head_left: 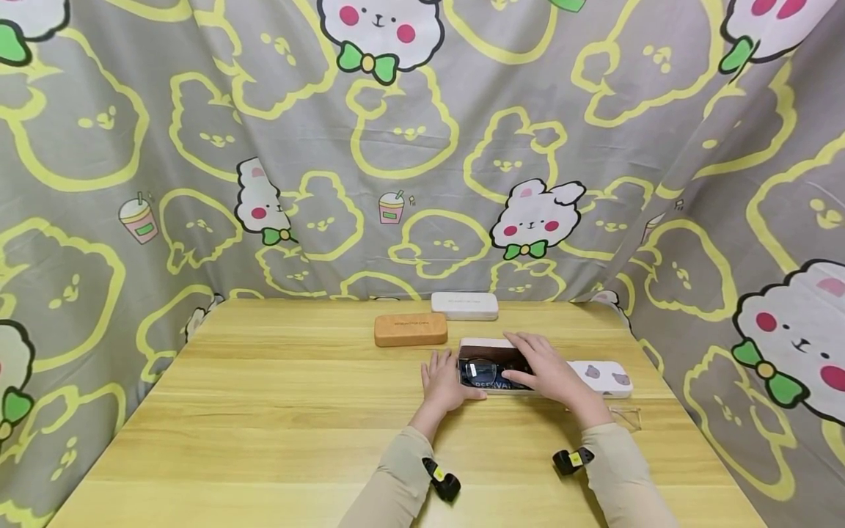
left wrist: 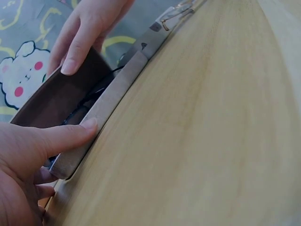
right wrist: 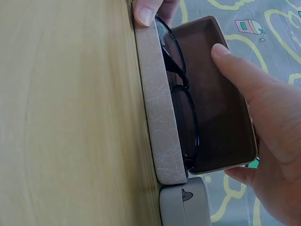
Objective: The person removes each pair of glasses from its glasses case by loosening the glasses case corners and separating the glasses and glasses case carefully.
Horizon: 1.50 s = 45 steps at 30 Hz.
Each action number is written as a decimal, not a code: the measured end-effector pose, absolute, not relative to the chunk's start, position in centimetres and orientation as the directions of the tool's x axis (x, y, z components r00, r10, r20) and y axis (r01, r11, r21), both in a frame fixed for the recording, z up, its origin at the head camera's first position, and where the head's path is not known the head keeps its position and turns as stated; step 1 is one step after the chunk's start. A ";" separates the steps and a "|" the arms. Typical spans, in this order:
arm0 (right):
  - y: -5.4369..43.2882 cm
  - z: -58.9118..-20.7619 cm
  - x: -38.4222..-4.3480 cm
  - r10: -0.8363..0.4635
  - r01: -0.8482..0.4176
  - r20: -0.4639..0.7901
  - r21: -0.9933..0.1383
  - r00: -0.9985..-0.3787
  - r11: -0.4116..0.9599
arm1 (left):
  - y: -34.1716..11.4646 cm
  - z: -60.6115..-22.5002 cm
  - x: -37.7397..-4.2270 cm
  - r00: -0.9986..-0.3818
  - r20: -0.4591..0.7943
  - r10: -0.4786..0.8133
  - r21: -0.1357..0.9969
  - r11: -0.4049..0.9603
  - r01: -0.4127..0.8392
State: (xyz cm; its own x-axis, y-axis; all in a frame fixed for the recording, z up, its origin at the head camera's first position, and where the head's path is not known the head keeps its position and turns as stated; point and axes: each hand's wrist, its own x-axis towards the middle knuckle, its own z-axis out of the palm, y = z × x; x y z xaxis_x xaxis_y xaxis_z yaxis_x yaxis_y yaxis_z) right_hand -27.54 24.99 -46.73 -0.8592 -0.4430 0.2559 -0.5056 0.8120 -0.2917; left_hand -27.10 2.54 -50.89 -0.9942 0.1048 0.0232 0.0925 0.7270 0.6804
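Taking the open glasses case [right wrist: 162, 101] as my mark, I see two pale sleeves [head_left: 396, 480] on the person's side of it, a small black camera [head_left: 447, 485] at each wrist. Also nearer than the case, off to its right, a pair of thin wire-framed glasses [head_left: 627, 418] rests on the wooden table [head_left: 264, 440]. At the case's left end the left hand [head_left: 445, 385] has hold of it, thumb laid along the front wall and fingers round the end. The case sits on the table with its lid raised, and inside lies a pair of black-framed glasses [right wrist: 183, 117], over something dark blue with white lettering that is partly covered. The right hand [head_left: 541, 370] grips the lid towards the case's right end, thumb against the brown lining and fingers behind. Just beside that right end is a closed white case with grey animal heads [head_left: 604, 378]. Beyond the open case, to its left, stands an orange-brown case [head_left: 411, 330], shut; farther back, almost straight behind my mark, is a plain white case [head_left: 465, 306], also shut. Behind them all hangs a grey curtain [head_left: 409, 154] printed with rabbits and yellow outlines.
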 end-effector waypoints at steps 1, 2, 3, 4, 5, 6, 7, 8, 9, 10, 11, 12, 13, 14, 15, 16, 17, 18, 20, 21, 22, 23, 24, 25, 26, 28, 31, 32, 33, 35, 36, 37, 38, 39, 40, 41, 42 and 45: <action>24.9 -46.7 -27.5 -0.445 -0.508 0.259 -0.285 -0.857 0.813 | 2.5 -50.9 -27.1 -0.994 0.024 0.103 0.677 0.730 0.092; 24.9 -46.7 -27.6 -0.445 -0.508 0.260 -0.284 -0.857 0.813 | 2.5 -50.9 -27.2 -0.995 0.024 0.102 0.674 0.733 0.091; 24.9 -46.6 -27.6 -0.446 -0.509 0.260 -0.281 -0.857 0.814 | 2.5 -50.9 -27.2 -0.995 0.024 0.101 0.670 0.737 0.091; 24.9 -46.6 -27.6 -0.447 -0.510 0.261 -0.279 -0.856 0.814 | 2.5 -50.9 -27.2 -0.995 0.025 0.101 0.668 0.739 0.092; 24.9 -46.6 -27.6 -0.448 -0.511 0.260 -0.275 -0.855 0.814 | 2.5 -50.9 -27.2 -0.994 0.026 0.103 0.666 0.740 0.094; 24.9 -46.6 -27.6 -0.449 -0.511 0.261 -0.274 -0.855 0.815 | 2.5 -50.9 -27.2 -0.994 0.027 0.103 0.664 0.741 0.095; 24.9 -46.6 -27.6 -0.448 -0.511 0.262 -0.276 -0.855 0.814 | 2.5 -50.9 -27.2 -0.994 0.027 0.104 0.666 0.740 0.096; 24.9 -46.5 -27.6 -0.446 -0.510 0.262 -0.277 -0.856 0.815 | 2.5 -50.9 -27.2 -0.994 0.027 0.106 0.668 0.738 0.096; 24.9 -46.5 -27.5 -0.446 -0.510 0.264 -0.276 -0.855 0.815 | 2.5 -50.9 -27.2 -0.994 0.027 0.107 0.669 0.736 0.097; 24.9 -46.5 -27.5 -0.445 -0.509 0.265 -0.275 -0.856 0.816 | 2.5 -50.9 -27.2 -0.994 0.027 0.107 0.670 0.736 0.097; 24.8 -46.5 -27.5 -0.444 -0.510 0.268 -0.273 -0.855 0.816 | 2.5 -50.9 -27.2 -0.994 0.026 0.107 0.671 0.735 0.096; 24.8 -46.5 -27.5 -0.445 -0.511 0.271 -0.270 -0.854 0.816 | 2.5 -50.9 -27.2 -0.994 0.025 0.106 0.671 0.735 0.096; 24.8 -46.5 -27.5 -0.444 -0.512 0.275 -0.266 -0.853 0.817 | 2.5 -50.9 -27.2 -0.994 0.024 0.107 0.672 0.734 0.095; 24.8 -46.5 -27.5 -0.445 -0.513 0.279 -0.259 -0.851 0.819 | 2.5 -50.9 -27.2 -0.994 0.023 0.107 0.673 0.733 0.094; 24.8 -46.5 -27.5 -0.444 -0.513 0.282 -0.256 -0.850 0.820 | 2.6 -50.9 -27.2 -0.994 0.024 0.106 0.674 0.733 0.094; 24.8 -46.4 -27.5 -0.443 -0.512 0.284 -0.253 -0.850 0.821 | 2.5 -50.9 -27.2 -0.994 0.025 0.105 0.674 0.733 0.094; 24.8 -46.4 -27.5 -0.441 -0.512 0.288 -0.252 -0.850 0.821 | 2.5 -50.9 -27.2 -0.994 0.026 0.105 0.672 0.734 0.095; 24.8 -46.3 -27.4 -0.439 -0.510 0.289 -0.252 -0.851 0.822 | 2.5 -50.9 -27.2 -0.994 0.028 0.105 0.672 0.734 0.096; 24.8 -46.2 -27.4 -0.434 -0.506 0.290 -0.257 -0.853 0.823 | 2.5 -50.9 -27.2 -0.994 0.031 0.104 0.670 0.736 0.097; 24.7 -46.1 -27.3 -0.432 -0.505 0.292 -0.260 -0.854 0.823 | 2.5 -50.9 -27.2 -0.994 0.031 0.104 0.668 0.738 0.098; 24.7 -46.1 -27.3 -0.431 -0.506 0.297 -0.256 -0.852 0.823 | 2.5 -50.9 -27.2 -0.994 0.031 0.104 0.668 0.738 0.098; 24.7 -46.0 -27.3 -0.430 -0.507 0.302 -0.255 -0.850 0.823 | 2.5 -50.9 -27.2 -0.994 0.031 0.104 0.669 0.737 0.098; 24.7 -45.9 -27.3 -0.429 -0.508 0.309 -0.253 -0.849 0.823 | 2.5 -50.9 -27.2 -0.994 0.030 0.104 0.670 0.736 0.097; 24.6 -45.9 -27.3 -0.428 -0.510 0.318 -0.247 -0.846 0.824 | 2.5 -50.9 -27.1 -0.994 0.029 0.104 0.670 0.736 0.096; 24.6 -45.9 -27.3 -0.430 -0.515 0.331 -0.238 -0.840 0.823 | 2.5 -50.9 -27.1 -0.994 0.028 0.104 0.671 0.735 0.096; 24.5 -45.9 -27.3 -0.433 -0.526 0.361 -0.219 -0.826 0.822 | 2.5 -50.8 -27.1 -0.994 0.027 0.103 0.670 0.736 0.095; 24.4 -45.8 -27.4 -0.440 -0.550 0.413 -0.197 -0.798 0.812 | 2.5 -50.8 -27.2 -0.994 0.027 0.102 0.670 0.736 0.094; 24.4 -45.8 -27.4 -0.444 -0.561 0.431 -0.191 -0.785 0.806 | 2.5 -50.8 -27.2 -0.994 0.028 0.103 0.671 0.735 0.094; 24.3 -45.7 -27.5 -0.448 -0.571 0.448 -0.186 -0.774 0.800 | 2.5 -50.8 -27.2 -0.994 0.027 0.103 0.672 0.734 0.094; 24.2 -45.6 -27.5 -0.457 -0.592 0.482 -0.172 -0.747 0.787 | 2.5 -50.9 -27.2 -0.994 0.027 0.104 0.678 0.729 0.095; 24.2 -45.6 -27.5 -0.462 -0.601 0.496 -0.162 -0.735 0.783 | 2.5 -50.9 -27.2 -0.994 0.028 0.104 0.680 0.727 0.095; 24.1 -45.5 -27.5 -0.467 -0.610 0.509 -0.154 -0.723 0.777 | 2.5 -50.9 -27.2 -0.994 0.027 0.105 0.680 0.727 0.095; 24.0 -45.5 -27.5 -0.472 -0.619 0.522 -0.144 -0.711 0.772 | 2.5 -50.9 -27.2 -0.994 0.026 0.105 0.680 0.727 0.095; 24.0 -45.5 -27.5 -0.477 -0.626 0.533 -0.132 -0.698 0.769 | 2.5 -50.9 -27.2 -0.994 0.025 0.106 0.680 0.727 0.094; 23.9 -45.5 -27.5 -0.482 -0.633 0.544 -0.121 -0.686 0.764 | 2.5 -50.9 -27.2 -0.994 0.025 0.106 0.680 0.727 0.095; 23.8 -45.5 -27.5 -0.487 -0.640 0.553 -0.113 -0.676 0.760 | 2.5 -50.8 -27.2 -0.994 0.026 0.106 0.679 0.728 0.095; 23.8 -45.6 -27.5 -0.491 -0.645 0.561 -0.105 -0.666 0.757 | 2.5 -50.8 -27.2 -0.994 0.025 0.107 0.678 0.728 0.095; 23.6 -45.7 -27.6 -0.510 -0.666 0.578 -0.081 -0.637 0.741 | 2.5 -50.8 -27.2 -0.994 0.025 0.108 0.677 0.729 0.097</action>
